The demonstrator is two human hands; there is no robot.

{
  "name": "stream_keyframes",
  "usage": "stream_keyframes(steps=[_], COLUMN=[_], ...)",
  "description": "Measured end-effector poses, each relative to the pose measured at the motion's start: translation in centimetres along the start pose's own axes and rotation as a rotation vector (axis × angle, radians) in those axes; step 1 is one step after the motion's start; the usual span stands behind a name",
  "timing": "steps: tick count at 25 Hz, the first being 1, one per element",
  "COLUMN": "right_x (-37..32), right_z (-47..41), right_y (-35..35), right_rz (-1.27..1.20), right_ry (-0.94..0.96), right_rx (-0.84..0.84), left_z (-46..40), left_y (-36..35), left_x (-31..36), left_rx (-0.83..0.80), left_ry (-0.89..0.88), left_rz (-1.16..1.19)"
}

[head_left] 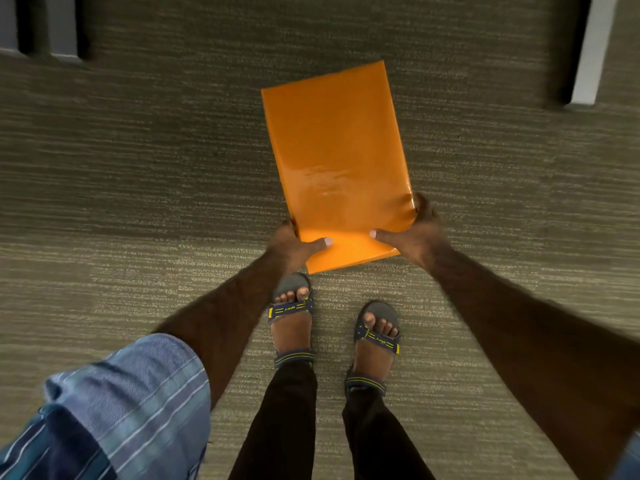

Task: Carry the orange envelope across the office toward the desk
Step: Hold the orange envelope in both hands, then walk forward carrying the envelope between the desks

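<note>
The glossy orange rectangular envelope (337, 161) is held out flat above the floor, its near end pinched at both corners: left hand (294, 242) and right hand (417, 230), thumbs on top, fingers hidden beneath. It looks light, fairly stiff and slick, so corner grips suit it. Below lies grey-green striped carpet (138, 168); no desk is identifiable.

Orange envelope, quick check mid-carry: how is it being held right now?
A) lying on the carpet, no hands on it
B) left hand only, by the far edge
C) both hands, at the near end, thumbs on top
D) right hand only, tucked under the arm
C: the left hand and right hand both grip the near end of the orange envelope, thumbs pressed on its top face, held above the carpet.
</note>
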State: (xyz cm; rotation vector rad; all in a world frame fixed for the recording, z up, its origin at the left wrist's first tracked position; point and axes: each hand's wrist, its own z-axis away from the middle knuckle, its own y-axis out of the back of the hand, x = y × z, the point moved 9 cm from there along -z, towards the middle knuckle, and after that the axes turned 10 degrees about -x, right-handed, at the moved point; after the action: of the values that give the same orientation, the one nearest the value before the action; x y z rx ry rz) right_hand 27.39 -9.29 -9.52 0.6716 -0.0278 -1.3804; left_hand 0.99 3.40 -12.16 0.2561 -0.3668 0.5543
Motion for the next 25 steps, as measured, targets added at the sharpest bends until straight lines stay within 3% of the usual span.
stream_keyframes(steps=[5,16,25], right_x=[1.5,3.7,1.8], right_z=[-1.9,-3.5,-2.1], right_y=[-0.6,-2.0,0.9], right_rz=[-0.119,-0.349,-0.483], right_ry=[-0.041,-0.001,0.061], right_rx=[-0.028,-0.074,0.01], left_z=[-1.6,-2.3,-2.4], left_y=[-0.5,-1.4,0.9], left_x=[-2.0,-2.8,2.3], left_rx=[-0.046,0.012,0.069], left_ry=[0.064,-0.026,-0.111], left_rz=[0.227,0.375,0.185])
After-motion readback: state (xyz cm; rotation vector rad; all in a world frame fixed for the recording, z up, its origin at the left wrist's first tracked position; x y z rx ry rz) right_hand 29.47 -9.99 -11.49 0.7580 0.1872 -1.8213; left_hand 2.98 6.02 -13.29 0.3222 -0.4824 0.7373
